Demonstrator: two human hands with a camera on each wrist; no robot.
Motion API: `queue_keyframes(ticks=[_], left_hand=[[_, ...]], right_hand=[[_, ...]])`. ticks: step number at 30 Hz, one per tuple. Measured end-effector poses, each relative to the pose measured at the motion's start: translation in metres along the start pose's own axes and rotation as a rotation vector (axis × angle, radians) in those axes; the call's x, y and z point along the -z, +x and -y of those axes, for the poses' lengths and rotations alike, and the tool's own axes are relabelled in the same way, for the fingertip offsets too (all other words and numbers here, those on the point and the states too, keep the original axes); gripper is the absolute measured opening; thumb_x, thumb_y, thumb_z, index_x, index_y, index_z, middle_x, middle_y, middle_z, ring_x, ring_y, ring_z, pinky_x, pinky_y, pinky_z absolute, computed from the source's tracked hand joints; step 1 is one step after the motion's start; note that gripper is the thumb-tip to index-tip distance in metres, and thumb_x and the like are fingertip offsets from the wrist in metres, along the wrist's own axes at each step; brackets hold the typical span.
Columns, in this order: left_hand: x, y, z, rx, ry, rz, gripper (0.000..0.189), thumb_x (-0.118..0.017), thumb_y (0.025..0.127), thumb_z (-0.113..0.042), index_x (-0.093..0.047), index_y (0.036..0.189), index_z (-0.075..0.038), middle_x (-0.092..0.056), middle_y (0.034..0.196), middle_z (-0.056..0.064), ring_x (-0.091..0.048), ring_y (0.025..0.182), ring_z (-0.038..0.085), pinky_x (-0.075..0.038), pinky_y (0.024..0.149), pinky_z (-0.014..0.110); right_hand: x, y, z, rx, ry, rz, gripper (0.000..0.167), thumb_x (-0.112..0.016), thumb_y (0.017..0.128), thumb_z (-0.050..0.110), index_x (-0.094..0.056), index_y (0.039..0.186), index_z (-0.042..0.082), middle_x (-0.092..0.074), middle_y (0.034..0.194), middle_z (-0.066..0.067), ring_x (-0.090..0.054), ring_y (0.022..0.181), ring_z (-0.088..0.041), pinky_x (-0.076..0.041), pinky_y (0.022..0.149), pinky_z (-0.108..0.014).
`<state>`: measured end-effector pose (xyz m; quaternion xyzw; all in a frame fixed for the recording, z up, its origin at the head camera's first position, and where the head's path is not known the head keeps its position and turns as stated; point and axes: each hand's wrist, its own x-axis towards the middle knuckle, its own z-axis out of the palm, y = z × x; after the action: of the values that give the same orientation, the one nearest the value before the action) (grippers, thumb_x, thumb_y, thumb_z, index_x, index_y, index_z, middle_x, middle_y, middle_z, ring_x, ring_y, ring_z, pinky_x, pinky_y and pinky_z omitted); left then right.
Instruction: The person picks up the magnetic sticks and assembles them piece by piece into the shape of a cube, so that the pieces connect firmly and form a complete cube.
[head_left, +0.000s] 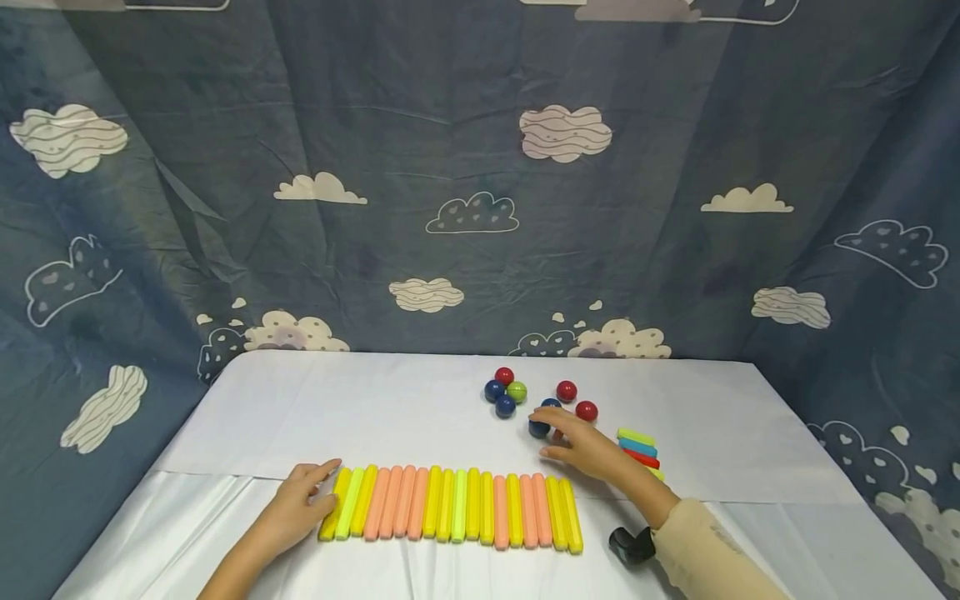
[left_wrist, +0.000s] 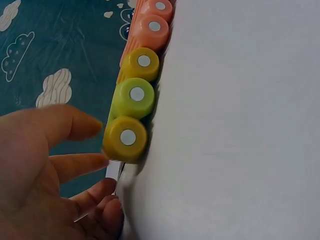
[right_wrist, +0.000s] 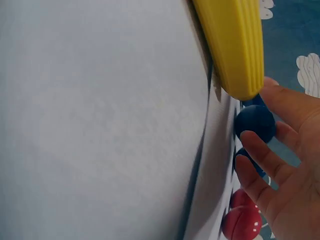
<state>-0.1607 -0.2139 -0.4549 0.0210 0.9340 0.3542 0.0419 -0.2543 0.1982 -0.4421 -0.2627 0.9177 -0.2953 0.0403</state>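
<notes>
A row of yellow, light green and salmon magnetic rods lies side by side across the front of the table. At its left end, my left hand has its thumb and index fingertip right at the outermost yellow rod. A pale metal disc shows in each rod's end in the left wrist view. My right hand reaches over the loose balls beyond the row's right end, fingers loosely spread. Its fingertips are close by a dark blue ball, partly covering it. Another blue ball sits just behind.
Red, green and blue balls cluster behind the row. Two red balls stand near the right hand. A short stack of coloured rods lies beyond the right forearm, partly hidden. A black object is at the right wrist. Cloud-printed cloth hangs behind.
</notes>
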Motion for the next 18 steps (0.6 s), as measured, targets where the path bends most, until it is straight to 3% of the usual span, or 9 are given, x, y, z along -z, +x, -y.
queue_keyframes(ticks=[3, 7, 10, 14, 18], left_hand=[[-0.001, 0.001, -0.003, -0.016, 0.005, 0.002, 0.049, -0.062, 0.081, -0.012, -0.048, 0.127, -0.004, -0.047, 0.110, 0.010, -0.043, 0.088, 0.020, -0.041, 0.069, 0.035], [-0.005, 0.004, -0.005, -0.020, 0.002, -0.013, 0.041, -0.062, 0.079, -0.007, -0.052, 0.119, -0.003, -0.048, 0.094, 0.005, -0.043, 0.074, 0.017, -0.040, 0.061, 0.029], [-0.007, 0.004, -0.006, -0.031, 0.064, -0.051, 0.033, -0.064, 0.079, -0.007, -0.056, 0.110, -0.003, -0.050, 0.087, 0.004, -0.045, 0.069, 0.016, -0.042, 0.058, 0.030], [-0.004, 0.002, -0.010, -0.038, 0.123, -0.144, 0.034, -0.067, 0.079, -0.010, -0.057, 0.110, -0.001, -0.059, 0.090, 0.009, -0.056, 0.076, 0.021, -0.048, 0.065, 0.038], [0.000, 0.001, -0.018, -0.077, 0.087, -0.289, 0.032, -0.068, 0.080, -0.010, -0.059, 0.108, 0.000, -0.062, 0.095, 0.011, -0.058, 0.079, 0.022, -0.048, 0.067, 0.037]], right_hand=[[-0.002, 0.003, 0.001, 0.000, -0.041, -0.024, 0.051, -0.071, 0.077, 0.015, -0.052, 0.125, 0.010, -0.048, 0.125, -0.008, -0.050, 0.086, -0.015, -0.048, 0.078, -0.029], [-0.006, 0.005, 0.002, -0.057, -0.080, -0.046, 0.047, -0.071, 0.077, 0.012, -0.055, 0.121, 0.012, -0.049, 0.121, -0.007, -0.050, 0.101, -0.019, -0.045, 0.085, -0.035], [-0.008, 0.006, 0.002, -0.117, -0.079, -0.051, 0.045, -0.072, 0.077, 0.011, -0.057, 0.119, 0.012, -0.051, 0.119, -0.007, -0.048, 0.109, -0.022, -0.043, 0.087, -0.040], [-0.006, 0.006, 0.003, -0.176, -0.073, -0.066, 0.045, -0.072, 0.076, 0.013, -0.058, 0.118, 0.014, -0.055, 0.114, -0.005, -0.051, 0.102, -0.021, -0.045, 0.084, -0.038], [0.001, 0.007, 0.012, -0.158, -0.026, -0.127, 0.046, -0.073, 0.076, 0.014, -0.057, 0.118, 0.011, -0.058, 0.105, -0.001, -0.052, 0.086, -0.017, -0.049, 0.074, -0.031]])
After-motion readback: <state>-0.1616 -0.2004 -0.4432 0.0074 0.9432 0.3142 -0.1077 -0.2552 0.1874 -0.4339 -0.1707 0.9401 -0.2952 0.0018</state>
